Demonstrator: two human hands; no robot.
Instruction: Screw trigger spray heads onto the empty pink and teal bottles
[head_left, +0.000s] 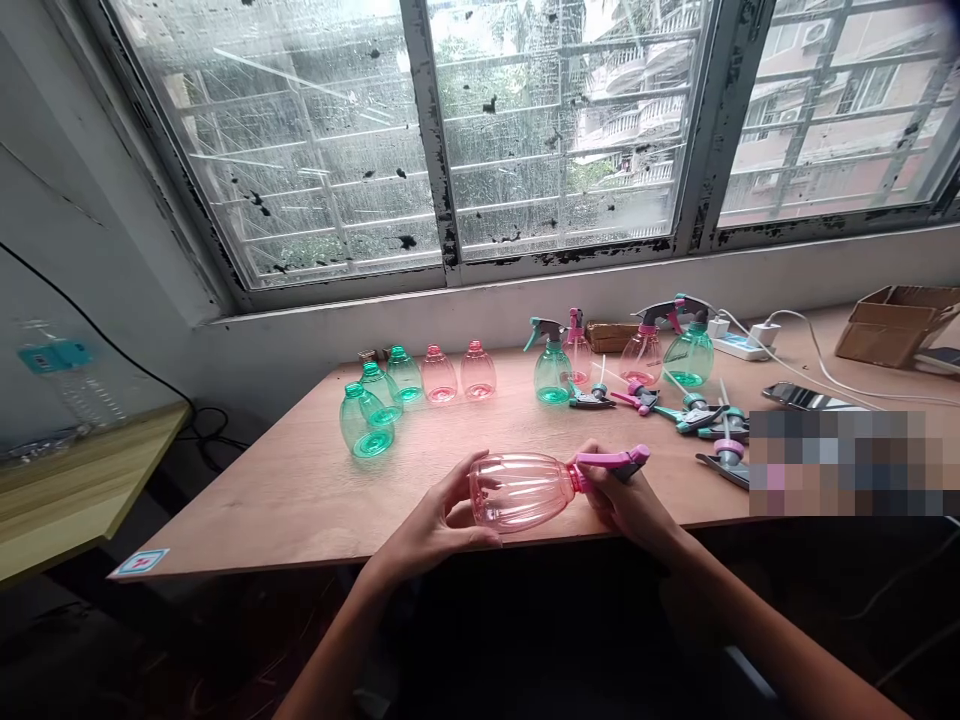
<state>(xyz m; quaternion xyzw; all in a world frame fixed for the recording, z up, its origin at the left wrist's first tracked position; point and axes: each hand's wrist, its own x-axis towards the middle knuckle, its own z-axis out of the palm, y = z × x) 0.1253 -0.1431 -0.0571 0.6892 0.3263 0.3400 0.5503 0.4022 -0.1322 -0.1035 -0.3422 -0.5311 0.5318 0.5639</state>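
A clear pink spray bottle [521, 490] lies sideways between my hands, over the table's front edge. My left hand [446, 505] is closed around its base. My right hand [619, 490] grips the neck end, where a pink and dark grey trigger sprayer head [619, 460] sits on the bottle. Some of the right fingers are hidden behind the sprayer head. Beyond my right hand lie several loose sprayer heads [726, 455] with tubes. To the back left stand open-necked green bottles [367, 420] and pink bottles [478, 370].
Bottles with sprayer heads, such as a green one [553, 372], stand near the wall. A power strip [742, 345], phone [810, 397] and cardboard box [892, 325] occupy the right side. White cables cross there. A blurred patch covers the table's right front.
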